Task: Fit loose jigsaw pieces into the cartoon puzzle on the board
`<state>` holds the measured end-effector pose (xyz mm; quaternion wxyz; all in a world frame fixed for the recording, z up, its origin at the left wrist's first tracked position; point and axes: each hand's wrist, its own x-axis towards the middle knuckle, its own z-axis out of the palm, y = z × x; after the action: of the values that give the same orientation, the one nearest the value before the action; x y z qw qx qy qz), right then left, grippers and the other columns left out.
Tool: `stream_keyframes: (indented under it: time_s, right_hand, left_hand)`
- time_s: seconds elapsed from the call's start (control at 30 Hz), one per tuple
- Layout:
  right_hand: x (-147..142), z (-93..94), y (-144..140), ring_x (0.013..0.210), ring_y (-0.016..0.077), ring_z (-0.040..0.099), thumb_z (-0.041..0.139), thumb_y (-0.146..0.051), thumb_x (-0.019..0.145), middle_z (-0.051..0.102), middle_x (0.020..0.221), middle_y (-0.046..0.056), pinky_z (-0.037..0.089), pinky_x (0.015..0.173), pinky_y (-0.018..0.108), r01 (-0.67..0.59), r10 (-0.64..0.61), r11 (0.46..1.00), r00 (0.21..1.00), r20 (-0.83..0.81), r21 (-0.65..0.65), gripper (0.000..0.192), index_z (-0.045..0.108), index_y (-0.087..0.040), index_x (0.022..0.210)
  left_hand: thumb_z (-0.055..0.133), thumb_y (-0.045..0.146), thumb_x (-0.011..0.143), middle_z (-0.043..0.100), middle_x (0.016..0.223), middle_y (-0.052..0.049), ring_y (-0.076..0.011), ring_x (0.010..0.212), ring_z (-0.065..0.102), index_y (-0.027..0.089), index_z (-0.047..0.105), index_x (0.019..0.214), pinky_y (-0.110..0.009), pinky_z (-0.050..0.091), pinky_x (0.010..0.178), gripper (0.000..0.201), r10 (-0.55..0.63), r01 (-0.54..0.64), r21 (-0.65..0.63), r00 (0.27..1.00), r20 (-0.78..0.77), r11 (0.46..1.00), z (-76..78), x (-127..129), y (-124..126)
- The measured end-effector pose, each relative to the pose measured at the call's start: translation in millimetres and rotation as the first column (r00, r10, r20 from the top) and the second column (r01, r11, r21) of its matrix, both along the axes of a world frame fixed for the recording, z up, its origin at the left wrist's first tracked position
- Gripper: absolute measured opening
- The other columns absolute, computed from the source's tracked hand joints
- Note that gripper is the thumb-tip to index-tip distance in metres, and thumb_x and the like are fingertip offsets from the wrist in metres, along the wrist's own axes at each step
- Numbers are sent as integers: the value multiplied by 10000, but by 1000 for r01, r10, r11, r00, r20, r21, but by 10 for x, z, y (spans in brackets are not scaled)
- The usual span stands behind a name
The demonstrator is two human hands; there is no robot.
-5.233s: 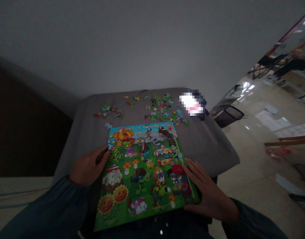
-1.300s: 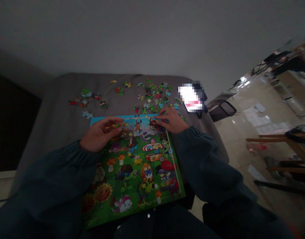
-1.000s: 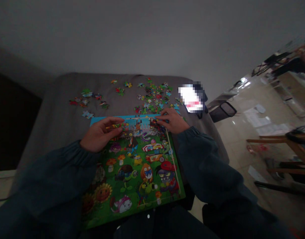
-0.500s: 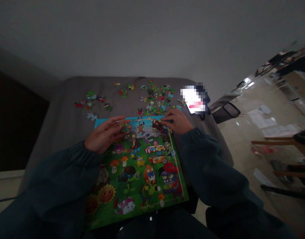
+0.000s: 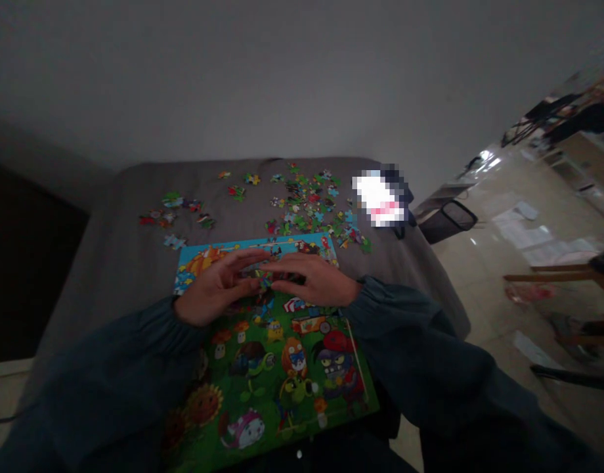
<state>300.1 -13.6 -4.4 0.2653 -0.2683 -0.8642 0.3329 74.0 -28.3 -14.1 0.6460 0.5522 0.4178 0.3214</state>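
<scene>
Hands meet over my puzzle board (image 5: 277, 368): left hand (image 5: 216, 295) and right hand (image 5: 314, 282) with fingers spread, fingertips touching; loose pieces (image 5: 309, 203) lie beyond.

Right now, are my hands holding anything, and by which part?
Cannot be told. The left hand and right hand meet over the puzzle board, fingertips together, hiding anything between them.

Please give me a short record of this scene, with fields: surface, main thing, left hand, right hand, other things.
surface: grey cloth
main thing: puzzle board, colourful cartoon picture
left hand: left hand over the board's upper part, fingers spread
right hand: right hand beside it, fingertips meeting the left's
other things: loose pieces scattered beyond the board; black bin on the floor
</scene>
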Motion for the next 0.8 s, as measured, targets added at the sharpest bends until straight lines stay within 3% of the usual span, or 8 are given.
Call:
stream_keyframes:
  time_s: [0.17, 0.3, 0.4, 0.5, 0.6, 0.67, 0.7, 0.8]
  right_hand:
    - [47, 19, 1, 918, 135, 630, 585, -184, 891, 688, 986, 40, 515, 852, 308, 15, -29, 991, 993, -111, -132, 154, 674, -180, 1017]
    - [226, 82, 16, 770, 106, 609, 581, -207, 875, 657, 924, 19, 538, 681, 255, -6, -58, 919, 987, -148, -395, 218, 652, -178, 1079]
    - [385, 108, 65, 813, 107, 609, 590, -201, 858, 645, 959, 27, 533, 704, 252, -10, -78, 890, 982, -173, -456, 218, 657, -176, 1064]
    - [495, 131, 129, 791, 102, 609, 623, -199, 827, 639, 898, 12, 530, 707, 249, 67, -175, 864, 969, -173, -499, 145, 639, -168, 968]
    - [547, 171, 126, 715, 92, 604, 677, -230, 787, 614, 837, -13, 531, 665, 243, 117, -257, 825, 949, -183, -553, 150, 568, -175, 874]
    - [566, 200, 30, 697, 92, 602, 704, -242, 771, 603, 802, -21, 526, 657, 240, 140, -291, 820, 937, -192, -555, 187, 541, -177, 835]
    - [576, 212, -55, 708, 94, 603, 711, -242, 771, 603, 797, -20, 525, 673, 242, 164, -313, 825, 929, -196, -541, 188, 546, -176, 830]
    - [611, 232, -448, 798, 110, 620, 697, -234, 805, 637, 882, 5, 534, 757, 265, 244, -386, 830, 901, -200, -501, 152, 612, -183, 921]
  left_hand:
    - [745, 405, 772, 621, 1291, -97, -213, 881, 709, 234, 607, 1173, -347, 618, 766, 458, 16, -15, 12, 999, -32, 1000, 40, 33, -18]
    - [712, 437, 785, 697, 1080, -57, -168, 754, 697, 224, 644, 1088, -316, 608, 720, 376, 170, -163, 88, 982, -80, 983, 8, 7, 14]
    - [709, 457, 771, 698, 969, -47, -148, 672, 668, 202, 649, 1063, -285, 584, 625, 392, 199, -188, 116, 975, -94, 975, -51, -7, 47]
    - [696, 496, 765, 699, 956, -48, -153, 670, 656, 202, 645, 1065, -285, 565, 610, 423, 163, -143, 154, 978, -129, 978, -88, -11, 56]
    - [651, 491, 806, 701, 924, -45, -163, 706, 651, 213, 637, 1083, -273, 542, 625, 392, 44, 13, 246, 973, -225, 969, -77, -16, 38]
    - [615, 463, 839, 688, 837, -33, -159, 689, 633, 212, 657, 1041, -259, 511, 609, 325, -81, 204, 357, 940, -330, 912, -48, -17, 16]
    - [600, 442, 853, 675, 797, -27, -156, 678, 620, 212, 673, 994, -255, 492, 608, 279, -144, 316, 419, 909, -392, 851, -32, -16, 3]
    - [564, 360, 892, 651, 766, -23, -158, 711, 597, 220, 700, 884, -270, 451, 673, 195, -267, 592, 549, 785, -559, 590, 13, -9, -45]
